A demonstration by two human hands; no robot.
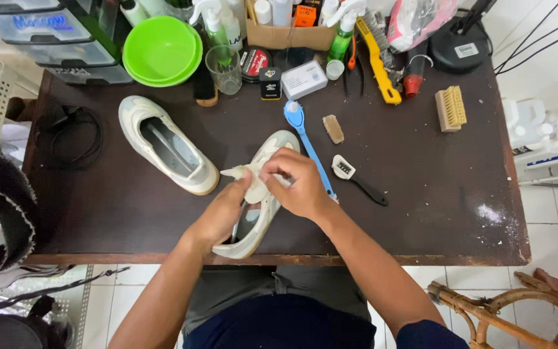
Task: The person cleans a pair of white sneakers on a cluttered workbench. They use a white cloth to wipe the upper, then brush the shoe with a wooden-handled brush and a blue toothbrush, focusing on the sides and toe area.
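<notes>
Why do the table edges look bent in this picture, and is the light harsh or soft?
Head view: the wide lens bows the dark table outward at its edges. The light is soft and even, shadows faint beneath both hands, left and right, on the pale shoe. The green bowl shows slight sheen; everything stays fairly sharp.

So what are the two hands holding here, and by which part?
Both hold the pale sneaker lying on the table. The left hand grips its side near the tongue; the right hand pinches the tongue area on top.
</notes>
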